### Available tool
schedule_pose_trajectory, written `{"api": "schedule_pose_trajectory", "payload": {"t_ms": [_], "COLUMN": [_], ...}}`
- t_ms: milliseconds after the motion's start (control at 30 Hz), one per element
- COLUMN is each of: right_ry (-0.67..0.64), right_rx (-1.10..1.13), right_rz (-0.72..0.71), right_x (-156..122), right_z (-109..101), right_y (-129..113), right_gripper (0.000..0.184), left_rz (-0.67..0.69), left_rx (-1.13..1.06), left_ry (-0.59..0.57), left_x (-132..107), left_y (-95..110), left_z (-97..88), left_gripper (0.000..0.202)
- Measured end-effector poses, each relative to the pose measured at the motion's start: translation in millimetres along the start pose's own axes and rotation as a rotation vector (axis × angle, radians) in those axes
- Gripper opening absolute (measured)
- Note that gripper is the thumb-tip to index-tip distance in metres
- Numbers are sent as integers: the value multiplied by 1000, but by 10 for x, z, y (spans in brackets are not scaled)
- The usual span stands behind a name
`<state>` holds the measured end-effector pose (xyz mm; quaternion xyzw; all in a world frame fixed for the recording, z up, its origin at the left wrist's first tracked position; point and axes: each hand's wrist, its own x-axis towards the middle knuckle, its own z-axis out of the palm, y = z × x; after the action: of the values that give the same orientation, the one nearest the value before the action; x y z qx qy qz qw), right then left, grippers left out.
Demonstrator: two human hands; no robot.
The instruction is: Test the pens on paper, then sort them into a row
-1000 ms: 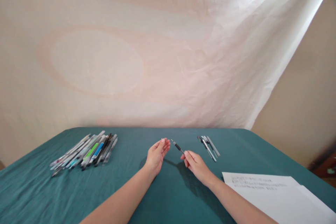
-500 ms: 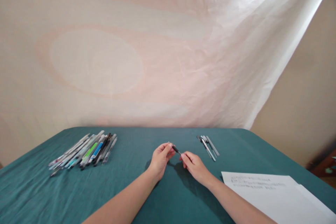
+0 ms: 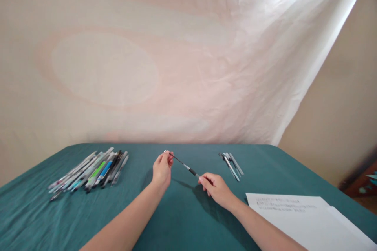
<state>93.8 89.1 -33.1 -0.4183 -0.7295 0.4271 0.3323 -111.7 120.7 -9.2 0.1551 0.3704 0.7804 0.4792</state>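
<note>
Pinched between the fingertips of my left hand point(image 3: 161, 169) is the end of a thin dark pen refill point(image 3: 178, 160). It slopes down to the right into the pen barrel point(image 3: 192, 171), which has a black grip. The barrel's rear part is held by the closed fingers of my right hand point(image 3: 217, 189), and those fingers hide its end. Both hands are raised a little above the green cloth, and their shadows fall on it.
Many pens point(image 3: 94, 168) lie side by side on the left of the green-covered table point(image 3: 176, 219). A few more pens point(image 3: 231, 165) rest at the right. Sheets of paper with handwriting point(image 3: 290, 219) lie at the front right. A pale cloth hangs behind.
My left hand has moved left and slightly up, drawing out a long stretch of refill from the barrel. My right hand has barely moved and still holds the barrel.
</note>
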Motion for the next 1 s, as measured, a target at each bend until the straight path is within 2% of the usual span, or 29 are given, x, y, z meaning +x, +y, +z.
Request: {"api": "schedule_pose_trajectory", "payload": {"t_ms": [67, 133, 267, 400, 500, 600, 700, 767, 1000], "right_ry": [1, 18, 177, 256, 306, 360, 365, 371, 375], "right_rx": [-19, -66, -318, -595, -819, -993, -1131, -1179, -1215], "right_rz": [1, -11, -85, -51, 50, 143, 171, 175, 256], "right_x": [8, 19, 62, 144, 215, 280, 345, 390, 493], "right_z": [-13, -26, -112, -369, -604, -734, -722, -673, -567], "right_y": [-7, -15, -8, 79, 168, 215, 216, 212, 278], "right_gripper": [37, 38, 43, 48, 45, 39, 32, 27, 25], "left_rz": [25, 25, -16, -105, -258, -406, -472, -489, -550], "left_rx": [-66, -94, -105, -91, -78, -58, -16, -9, 10], "left_ry": [104, 163, 163, 50, -66, -200, -340, -391, -407], "left_x": [129, 209, 170, -86, -325, -533, -666, -711, -738], "left_y": [117, 204, 209, 30, -125, -240, -301, -317, -322], "left_z": [-39, -74, -75, 22, 97, 132, 125, 111, 104], "left_gripper": [6, 9, 12, 10, 9, 8, 12, 13, 14]}}
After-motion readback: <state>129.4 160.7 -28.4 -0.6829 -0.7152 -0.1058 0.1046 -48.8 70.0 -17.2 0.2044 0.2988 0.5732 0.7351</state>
